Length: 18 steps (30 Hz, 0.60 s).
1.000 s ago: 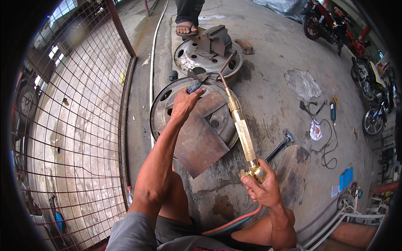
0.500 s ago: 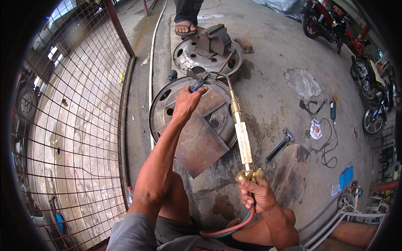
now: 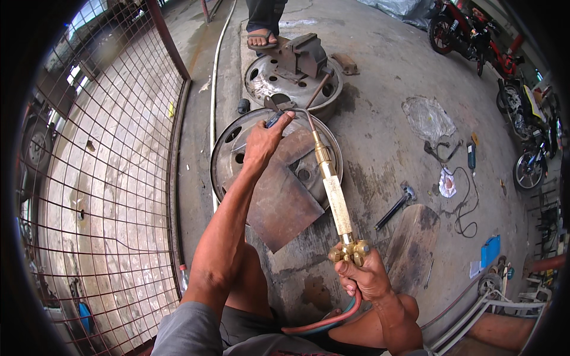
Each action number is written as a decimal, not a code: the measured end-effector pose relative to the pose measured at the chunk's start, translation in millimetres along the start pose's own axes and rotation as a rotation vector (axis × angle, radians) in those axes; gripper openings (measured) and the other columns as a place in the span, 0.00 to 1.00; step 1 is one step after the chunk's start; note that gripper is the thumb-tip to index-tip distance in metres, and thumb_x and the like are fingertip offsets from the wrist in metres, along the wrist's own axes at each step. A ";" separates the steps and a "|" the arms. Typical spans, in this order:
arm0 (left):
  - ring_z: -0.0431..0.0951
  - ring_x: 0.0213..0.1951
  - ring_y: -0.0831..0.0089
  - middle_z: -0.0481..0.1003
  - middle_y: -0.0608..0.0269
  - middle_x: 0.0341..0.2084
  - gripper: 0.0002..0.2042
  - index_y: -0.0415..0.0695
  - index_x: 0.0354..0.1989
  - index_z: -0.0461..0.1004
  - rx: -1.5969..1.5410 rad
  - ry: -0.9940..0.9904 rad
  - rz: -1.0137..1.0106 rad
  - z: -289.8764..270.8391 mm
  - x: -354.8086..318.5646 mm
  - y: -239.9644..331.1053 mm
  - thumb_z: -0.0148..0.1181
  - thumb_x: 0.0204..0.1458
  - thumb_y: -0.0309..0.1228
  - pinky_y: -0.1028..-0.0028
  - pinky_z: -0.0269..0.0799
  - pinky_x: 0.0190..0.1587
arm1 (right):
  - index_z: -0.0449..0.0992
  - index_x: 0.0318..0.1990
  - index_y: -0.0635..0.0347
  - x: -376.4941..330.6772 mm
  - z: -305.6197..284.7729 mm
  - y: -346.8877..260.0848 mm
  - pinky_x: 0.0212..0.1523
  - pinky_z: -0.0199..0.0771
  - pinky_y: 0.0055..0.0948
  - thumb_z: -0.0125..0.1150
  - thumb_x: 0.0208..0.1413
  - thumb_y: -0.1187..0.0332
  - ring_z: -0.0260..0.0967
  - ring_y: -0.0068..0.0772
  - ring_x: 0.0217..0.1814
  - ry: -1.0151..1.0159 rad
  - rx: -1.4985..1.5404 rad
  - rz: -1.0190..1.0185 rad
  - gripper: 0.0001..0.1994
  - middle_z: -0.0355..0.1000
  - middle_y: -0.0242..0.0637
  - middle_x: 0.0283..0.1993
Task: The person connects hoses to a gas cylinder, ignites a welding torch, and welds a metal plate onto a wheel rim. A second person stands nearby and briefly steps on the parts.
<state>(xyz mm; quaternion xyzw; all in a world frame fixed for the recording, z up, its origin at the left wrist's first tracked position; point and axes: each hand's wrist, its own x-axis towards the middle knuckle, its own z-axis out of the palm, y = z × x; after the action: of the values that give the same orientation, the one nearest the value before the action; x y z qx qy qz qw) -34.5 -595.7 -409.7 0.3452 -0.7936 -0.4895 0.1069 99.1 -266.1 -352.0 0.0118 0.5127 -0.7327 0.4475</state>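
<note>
Gripping brass torch (image 3: 335, 199) w/ right hand (image 3: 363, 274), left hand (image 3: 264, 139) on pliers (image 3: 274, 118).

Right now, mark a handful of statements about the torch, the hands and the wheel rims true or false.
1. The right hand grips the brass valve end of the cutting torch. True.
2. The left hand rests flat on the bare floor. False: it holds a small dark tool over the near wheel rim.
3. A rusty metal plate lies across the near wheel rim. True.
4. The far wheel rim is empty. False: a metal vise sits on it.
5. A hammer lies on the floor to the right of the torch. True.
6. The torch hoses run off toward the wire fence. False: they curve back under the right hand toward the person's lap.
</note>
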 end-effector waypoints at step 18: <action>0.71 0.63 0.40 0.68 0.25 0.60 0.58 0.19 0.62 0.65 -0.037 -0.214 -0.151 29.6 2.5 -11.6 0.58 0.44 0.72 0.56 0.63 0.66 | 0.70 0.51 0.65 -4.8 -6.6 -7.6 0.14 0.64 0.19 0.69 0.62 0.65 0.60 0.14 0.15 0.076 0.015 -0.087 0.18 0.67 0.29 0.26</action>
<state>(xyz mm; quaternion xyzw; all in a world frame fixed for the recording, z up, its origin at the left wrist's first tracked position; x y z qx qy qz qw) -46.2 -579.8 -434.7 0.3479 -0.7630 -0.5448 -0.0092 94.0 -257.4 -347.2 0.0206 0.5240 -0.7543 0.3951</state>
